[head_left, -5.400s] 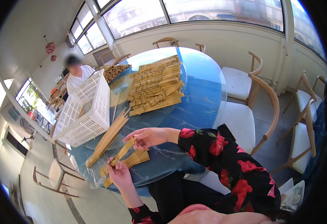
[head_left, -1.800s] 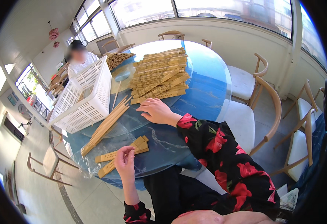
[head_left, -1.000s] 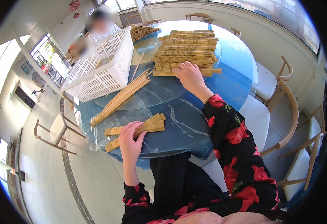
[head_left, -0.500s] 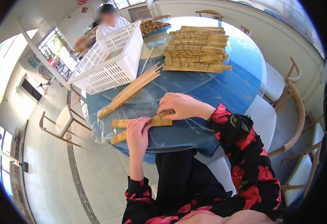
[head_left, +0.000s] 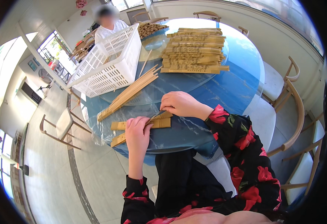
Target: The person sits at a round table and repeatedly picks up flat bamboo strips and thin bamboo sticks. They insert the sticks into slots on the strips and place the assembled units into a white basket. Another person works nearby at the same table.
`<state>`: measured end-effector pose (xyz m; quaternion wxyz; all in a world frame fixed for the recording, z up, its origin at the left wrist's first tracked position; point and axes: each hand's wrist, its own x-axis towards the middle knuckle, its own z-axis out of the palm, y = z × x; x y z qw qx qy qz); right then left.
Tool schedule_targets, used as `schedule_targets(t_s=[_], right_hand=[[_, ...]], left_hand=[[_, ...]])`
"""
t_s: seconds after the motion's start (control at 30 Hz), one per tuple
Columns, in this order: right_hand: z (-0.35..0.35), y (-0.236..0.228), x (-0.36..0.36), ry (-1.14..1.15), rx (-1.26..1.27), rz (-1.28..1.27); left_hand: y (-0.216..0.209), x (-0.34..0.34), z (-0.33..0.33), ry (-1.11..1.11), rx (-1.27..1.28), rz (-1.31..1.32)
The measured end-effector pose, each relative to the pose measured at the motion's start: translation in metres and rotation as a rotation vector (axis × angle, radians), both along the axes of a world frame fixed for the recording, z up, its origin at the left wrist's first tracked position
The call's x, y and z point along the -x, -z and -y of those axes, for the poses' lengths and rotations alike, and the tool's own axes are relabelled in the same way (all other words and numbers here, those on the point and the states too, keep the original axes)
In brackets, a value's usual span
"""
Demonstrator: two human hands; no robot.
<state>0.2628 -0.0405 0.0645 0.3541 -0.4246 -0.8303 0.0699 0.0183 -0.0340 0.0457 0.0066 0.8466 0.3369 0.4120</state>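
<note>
Two flat brown paper sleeves lie crossed near the table edge: a straight paper sleeve [head_left: 160, 123] and a slanting paper sleeve [head_left: 118, 140]. My left hand [head_left: 136, 130] bends over their crossing, fingers and thumb closed on the paper and pressing it to the table. My right hand [head_left: 184, 104] pinches a thin edge of the slanting sleeve's upper end, slightly raised; its fingertips are partly hidden. Beyond my left hand lies a bundle of pale wooden chopsticks [head_left: 131, 91], its near end by clear plastic film [head_left: 105, 130].
The round table [head_left: 241, 87] has a blue marbled cover. On it stand a white slotted basket [head_left: 111, 76], a tall stack of brown paper sleeves [head_left: 193, 52] and a brown pile [head_left: 150, 30]. A person [head_left: 109, 28] sits beyond the basket. Wooden chairs [head_left: 292, 112] surround the table.
My right hand has shifted a little and now lifts a thin edge of the sleeve that lay flatter before. The left hand stays on the sleeves. The view has tilted slightly.
</note>
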Motion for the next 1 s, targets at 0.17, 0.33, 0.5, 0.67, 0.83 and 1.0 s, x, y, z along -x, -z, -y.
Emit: schedule_targets(t_s=[0.17, 0.33, 0.5, 0.67, 0.83, 1.0], right_hand=[[-0.003, 0.002, -0.007, 0.059, 0.014, -0.203], [-0.004, 0.002, -0.001, 0.010, 0.296, -0.421], [-0.010, 0.007, -0.005, -0.114, 0.519, -0.570], [-0.001, 0.000, -0.010, -0.127, 0.552, -0.614], [-0.013, 0.007, -0.009, 0.030, 0.289, -0.653], [-0.008, -0.007, -0.019, -0.076, 0.250, -1.009]], left_hand=[[0.000, -0.015, -0.015, 0.029, -0.030, 0.001], [0.006, -0.014, -0.011, -0.026, -0.017, 0.027], [0.010, -0.012, -0.009, -0.067, -0.016, 0.043], [0.007, -0.016, -0.008, -0.039, 0.010, 0.065], [0.000, -0.007, 0.001, -0.243, -0.171, 0.038], [0.006, -0.003, -0.005, -0.218, -0.154, 0.293]])
